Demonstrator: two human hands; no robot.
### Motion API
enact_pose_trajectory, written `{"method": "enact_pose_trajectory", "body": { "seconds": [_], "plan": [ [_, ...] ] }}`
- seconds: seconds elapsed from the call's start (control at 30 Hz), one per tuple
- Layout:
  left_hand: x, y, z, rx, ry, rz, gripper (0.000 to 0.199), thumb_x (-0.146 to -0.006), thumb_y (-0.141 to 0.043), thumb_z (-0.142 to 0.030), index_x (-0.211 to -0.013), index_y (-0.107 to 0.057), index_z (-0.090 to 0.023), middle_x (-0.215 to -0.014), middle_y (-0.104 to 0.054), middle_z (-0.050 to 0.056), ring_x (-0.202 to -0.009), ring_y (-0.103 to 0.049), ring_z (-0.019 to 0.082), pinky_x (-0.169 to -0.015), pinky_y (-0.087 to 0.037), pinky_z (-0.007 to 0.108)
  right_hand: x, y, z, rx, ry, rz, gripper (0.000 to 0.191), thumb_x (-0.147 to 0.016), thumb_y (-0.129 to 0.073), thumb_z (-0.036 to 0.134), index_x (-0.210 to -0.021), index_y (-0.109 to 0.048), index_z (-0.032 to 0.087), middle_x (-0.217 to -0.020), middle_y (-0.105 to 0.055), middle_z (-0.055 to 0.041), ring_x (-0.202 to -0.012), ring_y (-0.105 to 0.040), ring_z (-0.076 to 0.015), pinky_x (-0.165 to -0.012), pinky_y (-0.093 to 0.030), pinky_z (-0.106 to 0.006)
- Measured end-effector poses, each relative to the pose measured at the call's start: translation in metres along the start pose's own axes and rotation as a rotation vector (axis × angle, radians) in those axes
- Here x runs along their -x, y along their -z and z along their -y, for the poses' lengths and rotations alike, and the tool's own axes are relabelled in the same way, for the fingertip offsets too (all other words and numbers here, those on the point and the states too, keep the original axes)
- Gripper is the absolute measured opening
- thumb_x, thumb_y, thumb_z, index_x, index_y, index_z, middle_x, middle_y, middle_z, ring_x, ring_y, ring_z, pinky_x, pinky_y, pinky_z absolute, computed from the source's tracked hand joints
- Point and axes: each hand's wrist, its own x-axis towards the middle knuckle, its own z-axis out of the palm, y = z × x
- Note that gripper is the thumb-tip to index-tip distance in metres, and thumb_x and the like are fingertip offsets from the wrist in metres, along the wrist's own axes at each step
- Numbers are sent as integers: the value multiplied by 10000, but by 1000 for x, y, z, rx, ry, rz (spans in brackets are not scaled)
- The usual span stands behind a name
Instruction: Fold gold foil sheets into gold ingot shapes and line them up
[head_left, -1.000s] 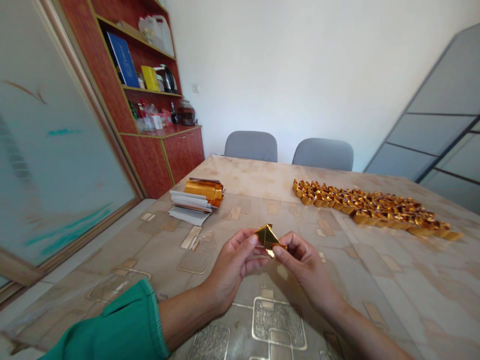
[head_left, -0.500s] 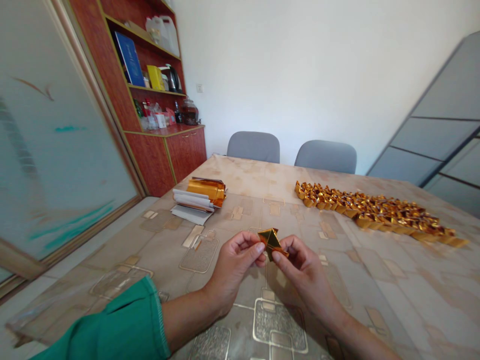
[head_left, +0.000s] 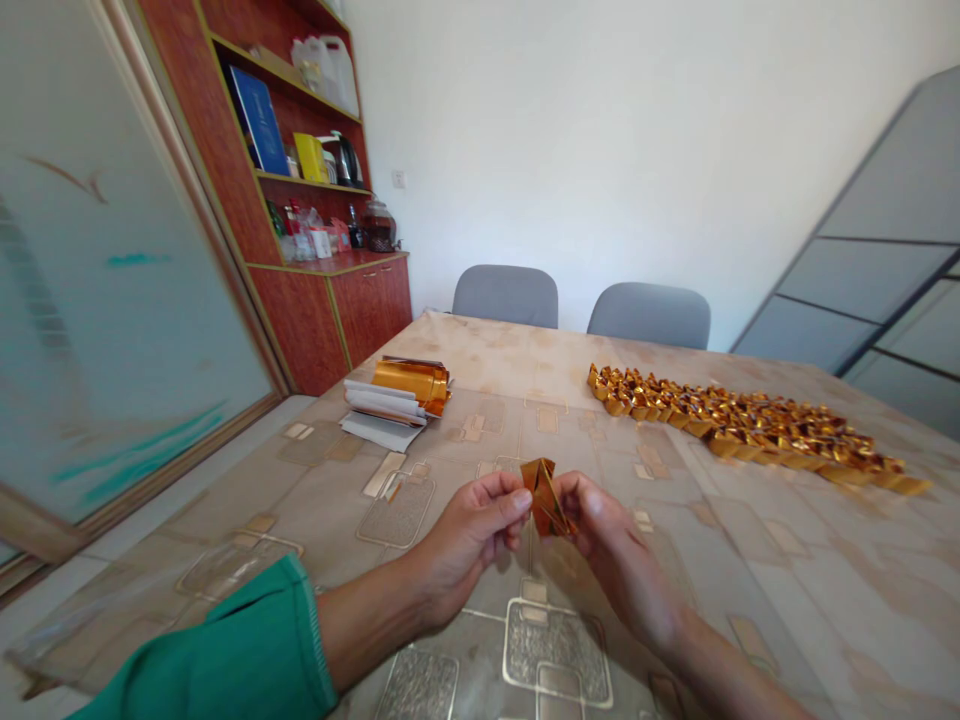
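Between my two hands, above the patterned tablecloth, is a small folded piece of gold foil paper. My left hand pinches its left edge between thumb and fingers. At the right side of the foil paper, my right hand has its fingers curled against it; some fingertips are hidden behind the paper. A stack of curled gold foil sheets with pale undersides lies to the far left. Many folded gold foil pieces stand close together in rows at the right.
Two grey chairs stand behind the table's far edge. On the left are a red-brown cabinet with bottles and a kettle, and a frosted sliding door. A grey panelled surface slants at the right.
The foil paper has turned and its shape has altered, now showing an upright creased face. My right thumb has shifted up and off its front. My left hand keeps its pinch.
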Motion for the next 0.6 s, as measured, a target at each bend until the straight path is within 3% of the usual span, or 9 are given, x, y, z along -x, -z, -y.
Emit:
{"method": "enact_pose_trajectory", "body": {
  "seconds": [0.1, 0.27, 0.4, 0.6],
  "plan": [
    [1, 1, -1, -2, 52, 61, 307, -648, -881, -362, -768, -685, -159, -648, -529, -29, -563, -410, 71, -552, -322, 191, 0, 2, 1, -235, -127, 25, 428, -938, -482, 600, -833, -662, 225, -827, -615, -48, -789, -565, -213, -783, -455, -374],
    [2, 1, 1, -47, 89, 70, 331, -630, -891, -361, -784, -682, -155, -742, -614, 11, -613, -474, 80, -558, -306, 194, 1, 5, 3, -269, -304, 44, 284, -825, -722, 494, -836, -714, 211, -786, -654, -35, -740, -587, -194, -754, -454, -348],
    [2, 2, 2, -55, 104, 112, 334, -646, -879, -370, -798, -683, -147, -758, -648, 32, -642, -526, 100, -580, -316, 208, 3, 6, 6, -330, -396, 55, 318, -787, -768, 490, -910, -755, 197, -818, -688, -47, -712, -581, -169, -678, -441, -298],
    [3, 4, 0, -62, 138, 253, 338, -712, -834, -404, -836, -670, -136, -813, -675, 60, -730, -603, 165, -690, -399, 273, 5, 11, -2, -428, -453, 125, 245, -803, -782, 397, -812, -723, 159, -709, -617, -5, -655, -525, -121, -638, -411, -246]
  ]
}}
